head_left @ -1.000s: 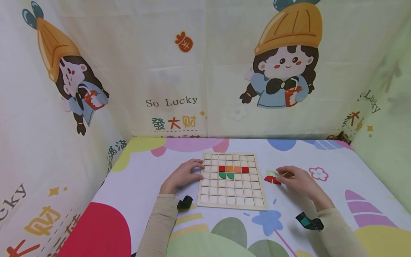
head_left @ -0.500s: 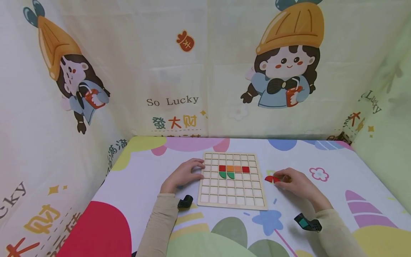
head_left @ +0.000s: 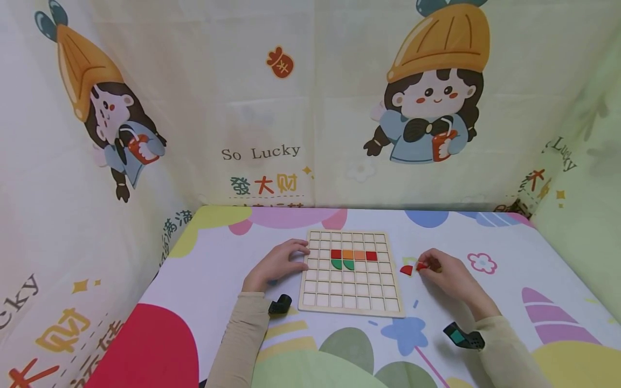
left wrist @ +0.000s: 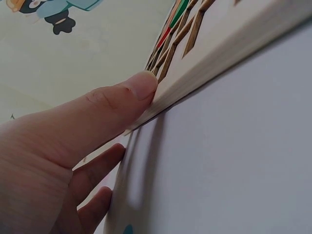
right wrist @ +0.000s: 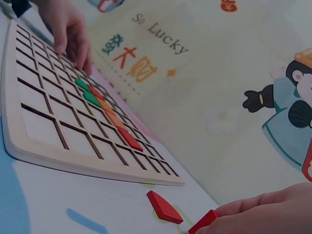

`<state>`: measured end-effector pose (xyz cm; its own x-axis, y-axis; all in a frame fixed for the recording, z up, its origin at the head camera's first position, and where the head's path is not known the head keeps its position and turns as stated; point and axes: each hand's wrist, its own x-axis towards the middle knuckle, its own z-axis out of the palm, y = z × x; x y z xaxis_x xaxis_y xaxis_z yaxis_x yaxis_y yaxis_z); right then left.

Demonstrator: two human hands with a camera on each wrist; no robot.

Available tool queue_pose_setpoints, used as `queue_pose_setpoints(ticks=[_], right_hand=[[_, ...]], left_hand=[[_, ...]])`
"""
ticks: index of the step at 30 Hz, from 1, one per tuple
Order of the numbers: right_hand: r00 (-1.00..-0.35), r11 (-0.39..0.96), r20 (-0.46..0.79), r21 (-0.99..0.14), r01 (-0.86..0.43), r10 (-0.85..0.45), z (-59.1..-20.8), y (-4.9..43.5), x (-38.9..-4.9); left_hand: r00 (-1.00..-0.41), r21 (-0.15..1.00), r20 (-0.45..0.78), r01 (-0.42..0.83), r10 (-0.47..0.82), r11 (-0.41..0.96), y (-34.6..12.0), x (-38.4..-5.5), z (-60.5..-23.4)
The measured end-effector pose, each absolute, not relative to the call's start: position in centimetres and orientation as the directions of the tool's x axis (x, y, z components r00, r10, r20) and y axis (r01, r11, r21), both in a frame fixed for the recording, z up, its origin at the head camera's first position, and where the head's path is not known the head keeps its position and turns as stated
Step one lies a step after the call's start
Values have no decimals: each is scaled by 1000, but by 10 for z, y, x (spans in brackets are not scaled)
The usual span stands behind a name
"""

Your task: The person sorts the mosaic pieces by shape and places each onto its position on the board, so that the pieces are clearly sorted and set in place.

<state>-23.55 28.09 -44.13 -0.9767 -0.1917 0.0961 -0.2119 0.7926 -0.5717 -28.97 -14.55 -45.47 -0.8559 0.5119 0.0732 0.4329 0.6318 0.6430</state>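
A wooden grid board [head_left: 351,305] lies on the table, with a row of red and orange squares [head_left: 353,255] and two green quarter-circle pieces [head_left: 348,264] below that row. At its left edge rests my left hand [head_left: 276,264], fingers relaxed and thumb touching the frame, as the left wrist view shows. To the right of the board, my right hand [head_left: 448,272] pinches a red piece [right wrist: 204,222] between thumb and fingertips; its full outline is partly covered. Another red quarter-circle piece [head_left: 406,270] lies flat between the board and that hand.
A patterned cloth [head_left: 233,345] with coloured shapes covers the table. Printed curtains [head_left: 339,178] stand behind it and along both sides. Each wrist wears a black camera strap [head_left: 280,305].
The right hand has taken one of the two red pieces lying side by side and moved it slightly right, apart from the other. The left hand and board have stayed put.
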Motion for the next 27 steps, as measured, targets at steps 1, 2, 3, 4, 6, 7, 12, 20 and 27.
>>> queue_pose_setpoints(ticks=[1, 2, 3, 4, 6, 7, 12, 20, 27], right_hand=[[-979, 795, 103, -571, -203, -177, -441, 281, -236], [-980, 794, 106, -574, -197, -167, -441, 281, -236], [-981, 794, 106, -576, -194, -162, -440, 281, -236], [-981, 794, 103, -576, -194, -164, -440, 282, -235], [-980, 794, 85, -576, -196, -180, -440, 283, -235], [-979, 793, 72, -577, -196, -190, -440, 284, -234], [-976, 799, 31, -570, -193, -214, -442, 288, -234], [-976, 803, 52, -559, -205, -212, -443, 290, -234], [-979, 817, 53, -543, -195, -198, -441, 291, -233]], left_hand=[[-856, 644, 73, 432, 511, 631, -145, -290, -455], [-857, 643, 73, 432, 511, 632, -145, -289, -455], [-856, 643, 74, 433, 511, 632, -145, -289, -455], [-856, 642, 74, 433, 511, 633, -145, -289, -454], [-856, 643, 75, 434, 512, 631, -145, -289, -454], [-856, 643, 74, 434, 512, 631, -145, -289, -454], [-856, 637, 74, 436, 512, 636, -145, -289, -454], [-855, 635, 76, 438, 513, 636, -145, -289, -454], [-855, 636, 80, 439, 512, 635, -145, -288, -454]])
